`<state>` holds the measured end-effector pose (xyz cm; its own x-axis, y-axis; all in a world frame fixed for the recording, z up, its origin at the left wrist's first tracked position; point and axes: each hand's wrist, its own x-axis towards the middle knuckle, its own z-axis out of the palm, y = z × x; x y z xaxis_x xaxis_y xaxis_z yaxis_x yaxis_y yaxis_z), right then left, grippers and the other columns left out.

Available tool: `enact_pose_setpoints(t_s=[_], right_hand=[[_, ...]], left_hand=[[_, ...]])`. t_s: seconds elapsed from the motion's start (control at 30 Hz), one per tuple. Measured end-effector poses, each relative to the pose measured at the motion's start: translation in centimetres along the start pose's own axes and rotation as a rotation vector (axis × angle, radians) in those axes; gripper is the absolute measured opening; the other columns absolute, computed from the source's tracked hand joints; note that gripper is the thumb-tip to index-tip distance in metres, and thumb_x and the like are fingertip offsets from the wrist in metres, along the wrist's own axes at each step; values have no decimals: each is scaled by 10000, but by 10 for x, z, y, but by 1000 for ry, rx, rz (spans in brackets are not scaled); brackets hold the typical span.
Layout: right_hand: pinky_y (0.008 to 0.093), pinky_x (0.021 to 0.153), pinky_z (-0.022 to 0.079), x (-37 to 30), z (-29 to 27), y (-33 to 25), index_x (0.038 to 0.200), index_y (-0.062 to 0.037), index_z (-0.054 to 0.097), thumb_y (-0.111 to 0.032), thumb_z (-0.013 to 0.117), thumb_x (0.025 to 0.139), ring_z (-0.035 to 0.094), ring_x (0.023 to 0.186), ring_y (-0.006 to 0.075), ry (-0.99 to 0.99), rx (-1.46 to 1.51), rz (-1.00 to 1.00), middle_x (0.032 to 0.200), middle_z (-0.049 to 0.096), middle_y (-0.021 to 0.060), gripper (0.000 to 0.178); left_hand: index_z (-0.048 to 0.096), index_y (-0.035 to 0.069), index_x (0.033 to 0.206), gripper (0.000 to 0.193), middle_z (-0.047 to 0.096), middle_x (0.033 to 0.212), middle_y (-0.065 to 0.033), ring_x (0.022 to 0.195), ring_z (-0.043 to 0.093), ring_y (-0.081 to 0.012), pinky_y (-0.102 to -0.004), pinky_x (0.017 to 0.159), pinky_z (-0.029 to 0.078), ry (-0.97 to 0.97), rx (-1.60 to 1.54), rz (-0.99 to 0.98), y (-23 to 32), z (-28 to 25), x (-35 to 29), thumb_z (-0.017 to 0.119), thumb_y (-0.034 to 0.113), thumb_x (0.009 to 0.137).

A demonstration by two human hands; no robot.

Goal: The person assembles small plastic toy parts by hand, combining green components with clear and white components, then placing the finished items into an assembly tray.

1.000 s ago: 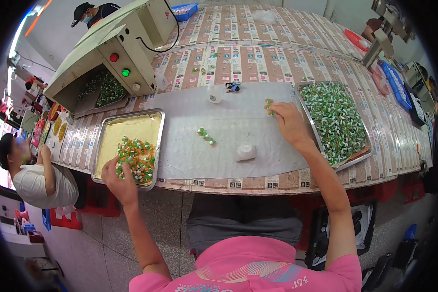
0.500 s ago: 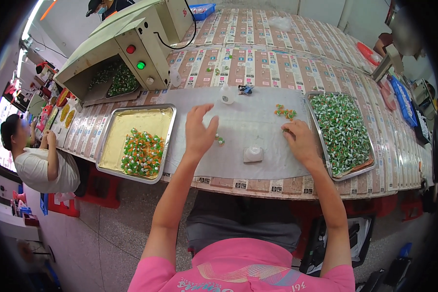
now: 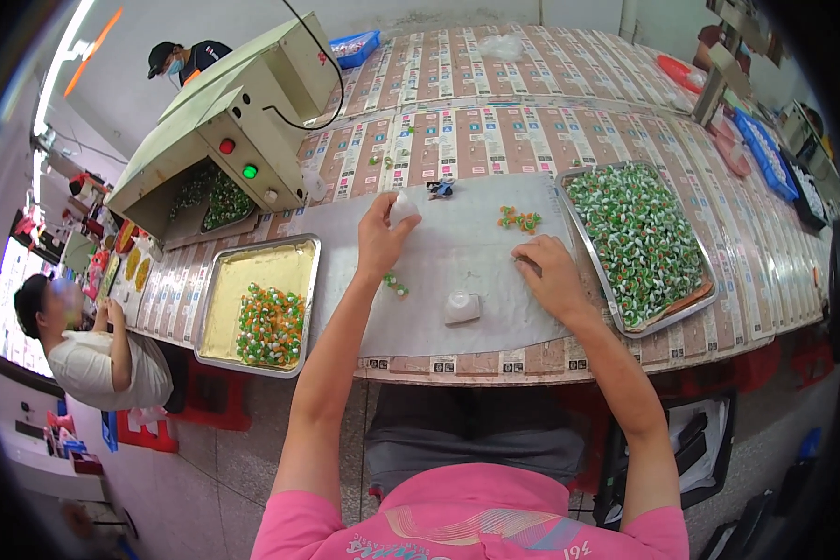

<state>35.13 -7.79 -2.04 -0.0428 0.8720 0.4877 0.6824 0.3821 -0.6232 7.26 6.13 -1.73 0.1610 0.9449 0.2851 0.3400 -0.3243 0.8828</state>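
Held in the left hand (image 3: 379, 243) a small white bottle (image 3: 403, 208), with thumb and fingers around its sides, at the far part of the white sheet (image 3: 411, 331). Bent the right hand (image 3: 551, 278) over the same sheet, with thumb and forefinger close together; could not tell, from so small a view, about any piece between them. Saw one green-and-orange bead cluster (image 3: 519, 220) just beyond those fingertips, and a second, smaller cluster (image 3: 397, 286) beside the left forearm (image 3: 338, 336). Needed, in careful judgement, only a gentle and steady grip on the bottle, without accidental pressing. Needed also enough height in the left forearm, so as not to brush the smaller cluster.
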Motion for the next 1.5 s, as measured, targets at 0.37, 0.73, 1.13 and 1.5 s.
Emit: enact_pose_setpoints(t_s=[0.37, 0.73, 1.13, 1.5], right_hand=[[413, 774, 463, -6, -13, 11, 920, -36, 671, -23, 687, 780, 558, 880, 312, 28, -6, -36, 880, 597, 106, 142], [417, 788, 470, -19, -21, 12, 919, -42, 685, -38, 694, 768, 563, 894, 318, 49, -8, -34, 888, 596, 115, 151], [426, 814, 476, -28, -33, 25, 898, -70, 687, -56, 689, 768, 567, 910, 319, 93, -26, -54, 904, 601, 108, 130], [422, 826, 475, -32, -40, 28, 897, -86, 681, -70, 689, 782, 565, 930, 312, 62, -18, -24, 925, 601, 98, 116]], left_hand=[[685, 70, 1097, 450, 614, 967, -105, 917, 618, -257, -329, 783, 505, -236, 334, 270, 104, -18, -100, 742, -89, 680], [711, 118, 998, 303, 610, 878, -44, 897, 594, -251, -393, 827, 419, -159, 754, 506, 130, -3, -119, 709, 38, 706], [726, 132, 961, 305, 587, 819, -32, 881, 596, -243, -408, 875, 413, -200, 982, 619, 164, 17, -120, 707, 14, 680], [710, 149, 985, 321, 579, 845, -23, 911, 593, -222, -478, 990, 367, -231, 1035, 597, 171, 24, -121, 677, -9, 707]])
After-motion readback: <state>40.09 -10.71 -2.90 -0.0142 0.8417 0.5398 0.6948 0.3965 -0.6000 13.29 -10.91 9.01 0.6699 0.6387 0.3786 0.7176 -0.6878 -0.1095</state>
